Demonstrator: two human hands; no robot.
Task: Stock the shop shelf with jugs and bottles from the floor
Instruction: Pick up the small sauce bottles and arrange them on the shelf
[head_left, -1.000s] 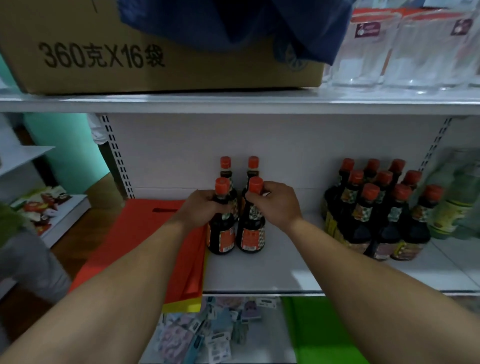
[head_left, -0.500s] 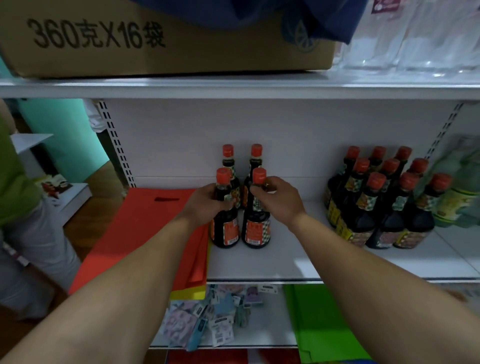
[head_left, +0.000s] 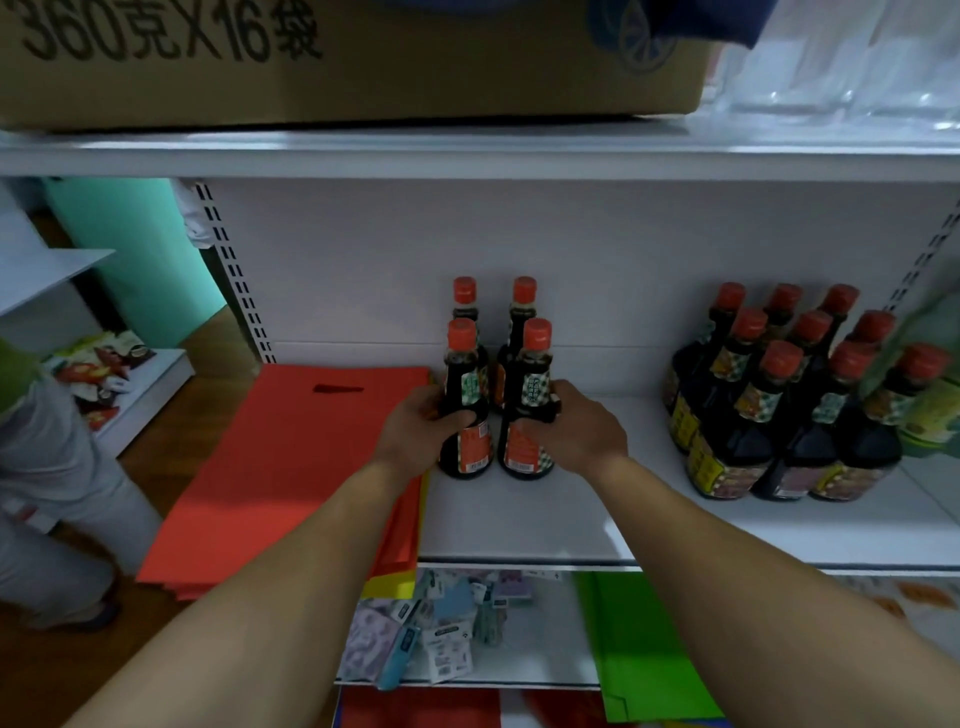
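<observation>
Placement looks to be the step in hand. The left dark glass sauce bottle with an orange cap (head_left: 464, 395) and the right dark glass sauce bottle with an orange cap (head_left: 529, 400) both stand on the white metal shelf (head_left: 519, 519), close side by side. They sit directly in front of two matching back bottles (head_left: 464, 306) by the rear wall.

Seat both bases flat and square with the row behind, and let go only once neither rocks. Mind the stack of flat orange bags (head_left: 291, 457) lying just beside the left one, so its base does not ride up onto them.

Your left hand (head_left: 418, 434) wraps its bottle just below the shoulder, fingers (head_left: 460, 417) curled across the front of the glass. Your right hand (head_left: 579, 431) clasps its bottle at the same height, likewise curled round it. Both grips look firm, with neither bottle released.
</observation>
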